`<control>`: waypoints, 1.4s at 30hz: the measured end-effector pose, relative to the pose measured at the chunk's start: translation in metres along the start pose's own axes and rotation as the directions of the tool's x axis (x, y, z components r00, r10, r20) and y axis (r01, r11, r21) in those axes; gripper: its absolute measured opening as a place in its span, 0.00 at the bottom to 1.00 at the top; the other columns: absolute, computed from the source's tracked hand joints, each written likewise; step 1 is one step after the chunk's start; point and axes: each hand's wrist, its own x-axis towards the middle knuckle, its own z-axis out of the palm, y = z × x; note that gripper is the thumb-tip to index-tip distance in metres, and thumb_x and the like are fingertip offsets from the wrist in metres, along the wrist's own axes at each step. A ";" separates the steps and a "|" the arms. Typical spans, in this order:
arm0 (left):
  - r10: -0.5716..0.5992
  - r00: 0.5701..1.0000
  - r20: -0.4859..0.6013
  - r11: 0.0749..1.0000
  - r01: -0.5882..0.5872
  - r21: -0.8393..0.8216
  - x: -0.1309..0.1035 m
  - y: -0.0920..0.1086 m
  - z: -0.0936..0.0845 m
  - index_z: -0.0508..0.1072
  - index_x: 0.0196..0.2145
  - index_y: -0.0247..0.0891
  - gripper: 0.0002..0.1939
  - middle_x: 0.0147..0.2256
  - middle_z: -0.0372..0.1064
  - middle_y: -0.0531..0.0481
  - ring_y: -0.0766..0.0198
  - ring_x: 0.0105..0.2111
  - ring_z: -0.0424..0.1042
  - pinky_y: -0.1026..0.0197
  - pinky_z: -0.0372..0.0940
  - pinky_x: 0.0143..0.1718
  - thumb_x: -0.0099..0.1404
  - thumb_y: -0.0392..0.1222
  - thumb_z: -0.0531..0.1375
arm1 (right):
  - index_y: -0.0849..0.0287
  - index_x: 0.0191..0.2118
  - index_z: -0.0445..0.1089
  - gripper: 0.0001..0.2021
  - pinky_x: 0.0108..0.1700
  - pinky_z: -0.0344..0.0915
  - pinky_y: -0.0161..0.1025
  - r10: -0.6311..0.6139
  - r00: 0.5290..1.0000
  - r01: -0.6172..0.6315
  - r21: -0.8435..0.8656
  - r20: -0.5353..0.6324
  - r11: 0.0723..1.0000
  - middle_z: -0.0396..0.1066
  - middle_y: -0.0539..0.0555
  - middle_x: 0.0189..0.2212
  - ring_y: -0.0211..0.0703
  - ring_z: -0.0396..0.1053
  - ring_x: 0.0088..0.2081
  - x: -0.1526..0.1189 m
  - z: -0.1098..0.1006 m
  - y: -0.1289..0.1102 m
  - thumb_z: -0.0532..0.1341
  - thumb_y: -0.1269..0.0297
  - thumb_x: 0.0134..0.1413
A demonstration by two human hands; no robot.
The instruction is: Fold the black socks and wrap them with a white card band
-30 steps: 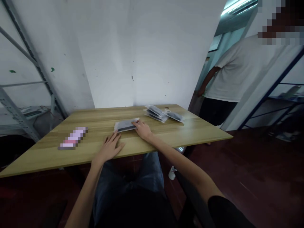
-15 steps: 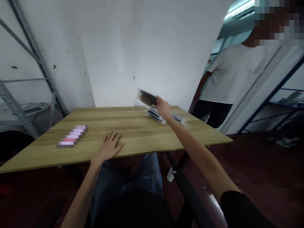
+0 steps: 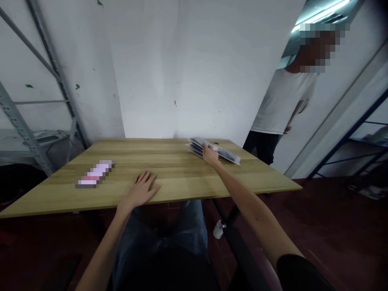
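Note:
Several flat dark items in clear packets (image 3: 196, 148) lie stacked at the back right of the wooden table (image 3: 169, 173). Another packet (image 3: 230, 156) reaches out from the stack to the right. On the stack's near right side rests my right hand (image 3: 210, 154), its fingers bent against the top packet; whether it grips that packet is too small to make out. My left hand (image 3: 142, 190) lies flat near the front edge, fingers spread, holding nothing. To its left is a blurred pink and white phone-like object (image 3: 96, 173).
A person in a white shirt (image 3: 277, 103) stands beyond the table's right side. Metal shelving (image 3: 54, 60) is at the left, and blue shelving (image 3: 354, 133) at the right. A white container (image 3: 218, 229) stands on the floor below the table.
My right hand has come down onto the stack with the packet it held raised. My left hand stays flat. The person at the right has turned and moved, and the view has shifted slightly.

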 end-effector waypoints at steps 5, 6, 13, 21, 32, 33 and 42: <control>-0.023 1.000 0.010 1.000 0.023 -0.004 0.000 0.001 -0.003 0.59 0.75 0.40 0.43 0.76 0.47 0.41 0.46 0.77 0.45 0.39 0.43 0.75 0.75 0.71 0.44 | 0.53 0.79 0.45 0.30 0.61 0.63 0.54 -0.004 0.999 0.004 -0.019 0.037 1.000 0.55 0.68 0.72 0.64 0.68 0.62 0.004 -0.008 0.005 0.43 0.55 0.78; -0.018 1.000 0.013 1.000 0.018 -0.003 0.000 0.002 -0.003 0.59 0.75 0.40 0.43 0.76 0.47 0.41 0.46 0.77 0.45 0.39 0.43 0.75 0.75 0.71 0.44 | 0.54 0.79 0.44 0.30 0.60 0.63 0.54 0.010 0.999 -0.009 -0.022 0.033 1.000 0.55 0.70 0.72 0.65 0.67 0.62 0.004 -0.009 0.006 0.43 0.54 0.78; -0.004 1.000 -0.021 1.000 0.004 -0.007 -0.001 0.000 0.000 0.60 0.74 0.41 0.43 0.76 0.47 0.41 0.46 0.76 0.46 0.38 0.43 0.75 0.75 0.71 0.44 | 0.67 0.78 0.42 0.42 0.60 0.61 0.58 0.059 0.998 -0.059 -0.031 -0.010 0.998 0.52 0.81 0.71 0.72 0.65 0.63 -0.002 -0.013 0.018 0.49 0.40 0.74; -0.011 1.000 0.001 1.000 0.011 -0.016 0.000 0.001 -0.002 0.60 0.74 0.40 0.43 0.76 0.48 0.40 0.47 0.77 0.45 0.39 0.41 0.76 0.75 0.71 0.44 | 0.55 0.77 0.46 0.47 0.62 0.61 0.59 0.093 0.995 -0.090 -0.090 0.034 0.992 0.58 0.74 0.69 0.69 0.67 0.63 0.000 -0.012 0.042 0.53 0.28 0.66; -0.023 1.000 0.017 1.000 0.023 -0.011 0.001 0.000 -0.001 0.58 0.75 0.40 0.45 0.76 0.46 0.41 0.45 0.77 0.45 0.39 0.41 0.75 0.74 0.73 0.42 | 0.70 0.79 0.38 0.50 0.73 0.47 0.58 0.082 0.995 -0.076 -0.097 0.061 0.992 0.48 0.76 0.75 0.66 0.49 0.75 -0.006 0.011 0.112 0.46 0.32 0.70; -0.022 1.000 0.013 1.000 0.022 -0.011 0.001 0.000 0.000 0.58 0.75 0.41 0.45 0.76 0.46 0.41 0.45 0.77 0.45 0.39 0.41 0.75 0.74 0.73 0.42 | 0.69 0.79 0.41 0.48 0.73 0.46 0.59 0.100 0.992 -0.091 -0.109 0.078 0.990 0.47 0.75 0.76 0.66 0.48 0.75 -0.008 0.013 0.119 0.44 0.32 0.71; -0.017 1.000 -0.026 0.999 0.016 -0.048 0.000 -0.001 0.002 0.60 0.74 0.42 0.44 0.76 0.48 0.42 0.45 0.76 0.46 0.39 0.42 0.75 0.74 0.73 0.44 | 0.67 0.72 0.60 0.33 0.66 0.53 0.71 0.243 0.970 -0.227 -0.318 0.011 0.921 0.56 0.78 0.71 0.74 0.53 0.71 -0.020 -0.001 0.131 0.47 0.48 0.74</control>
